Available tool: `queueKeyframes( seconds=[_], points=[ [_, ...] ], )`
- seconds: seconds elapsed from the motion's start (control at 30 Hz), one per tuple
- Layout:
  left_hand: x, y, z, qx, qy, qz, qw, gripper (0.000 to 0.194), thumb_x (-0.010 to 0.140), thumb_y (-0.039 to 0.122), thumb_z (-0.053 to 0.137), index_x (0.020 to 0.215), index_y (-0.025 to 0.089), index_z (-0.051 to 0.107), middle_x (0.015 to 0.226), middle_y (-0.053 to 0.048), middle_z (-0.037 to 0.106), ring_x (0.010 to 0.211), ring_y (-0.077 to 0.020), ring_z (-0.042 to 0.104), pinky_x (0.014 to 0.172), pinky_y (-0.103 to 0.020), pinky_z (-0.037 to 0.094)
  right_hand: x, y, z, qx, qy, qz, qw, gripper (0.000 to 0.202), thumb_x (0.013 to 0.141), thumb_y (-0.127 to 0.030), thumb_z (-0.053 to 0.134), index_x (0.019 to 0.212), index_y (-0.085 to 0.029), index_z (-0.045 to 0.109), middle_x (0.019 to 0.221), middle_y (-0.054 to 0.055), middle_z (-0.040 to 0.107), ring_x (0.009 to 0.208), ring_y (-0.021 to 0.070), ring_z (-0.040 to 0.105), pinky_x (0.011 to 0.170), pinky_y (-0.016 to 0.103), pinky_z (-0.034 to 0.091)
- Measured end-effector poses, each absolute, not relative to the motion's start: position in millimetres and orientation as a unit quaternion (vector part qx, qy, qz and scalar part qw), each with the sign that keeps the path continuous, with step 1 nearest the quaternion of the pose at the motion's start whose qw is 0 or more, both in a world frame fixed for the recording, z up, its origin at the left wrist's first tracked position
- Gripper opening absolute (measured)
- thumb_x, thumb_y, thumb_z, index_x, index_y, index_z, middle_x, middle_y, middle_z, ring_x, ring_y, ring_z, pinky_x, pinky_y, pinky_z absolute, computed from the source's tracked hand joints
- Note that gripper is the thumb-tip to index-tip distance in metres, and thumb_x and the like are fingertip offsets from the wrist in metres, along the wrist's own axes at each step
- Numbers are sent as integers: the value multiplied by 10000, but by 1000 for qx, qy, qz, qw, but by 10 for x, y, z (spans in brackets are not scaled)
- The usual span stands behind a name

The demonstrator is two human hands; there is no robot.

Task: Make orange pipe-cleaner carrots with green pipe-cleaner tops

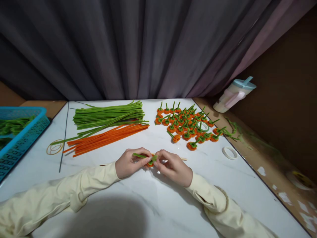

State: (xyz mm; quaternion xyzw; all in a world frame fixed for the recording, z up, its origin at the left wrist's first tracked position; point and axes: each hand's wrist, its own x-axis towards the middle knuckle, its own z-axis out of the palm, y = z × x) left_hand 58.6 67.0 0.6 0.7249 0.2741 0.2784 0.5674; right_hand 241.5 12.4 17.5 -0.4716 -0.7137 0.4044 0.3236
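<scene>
At the middle of the white table, my left hand (pixel 132 162) is closed on a small orange piece with a green stem (pixel 139 155) that points left. My right hand (pixel 174 167) pinches the green part (pixel 155 158) on the right side of the same piece. The fingertips of both hands nearly meet and hide most of the orange part. A thin pale stick (pixel 183 159) shows just behind my right hand. Beyond my hands lie a bundle of green fuzzy stems (pixel 109 115) and a smaller bundle of orange ones (pixel 106 138).
Several orange pieces with green stems (pixel 187 135) stand grouped at the back right, with a tape roll (pixel 229 152) nearby. A blue basket (pixel 27 142) holds green pieces at the left, near rubber bands (pixel 54 147). A lidded cup (pixel 232 96) is beyond the right edge.
</scene>
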Motion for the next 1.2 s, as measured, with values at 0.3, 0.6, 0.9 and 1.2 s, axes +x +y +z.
queueKeyframes(
  seconds=[0.3,0.6,0.9,1.2],
  points=[
    [546,857,238,834,194,279,434,244,756,234,592,974,126,579,1042,-111,609,911,-173,596,799,-275,492,2444,140,176,-491,-643,483,333,192,852,-364,435,812,-178,458,601,-31,504,428,62,445,367,165,376],
    [588,752,219,917,188,244,254,163,848,153,438,866,140,599,836,-59,667,722,-129,613,666,-217,466,2332,123,73,-466,-565,566,379,238,814,-409,497,784,-176,459,587,-21,548,452,78,499,382,181,416],
    [545,808,228,921,146,250,262,176,866,154,410,877,129,584,824,-75,659,681,-118,599,623,-197,452,2389,217,97,-375,-438,713,398,280,721,-359,644,750,-145,467,581,-2,599,549,130,616,525,288,543],
    [593,815,198,848,249,217,415,169,827,248,495,874,133,609,792,-45,663,641,-106,613,589,-171,488,2387,193,66,-405,-455,666,430,283,735,-394,623,766,-158,469,597,-11,608,564,125,626,611,299,533]
  ],
)
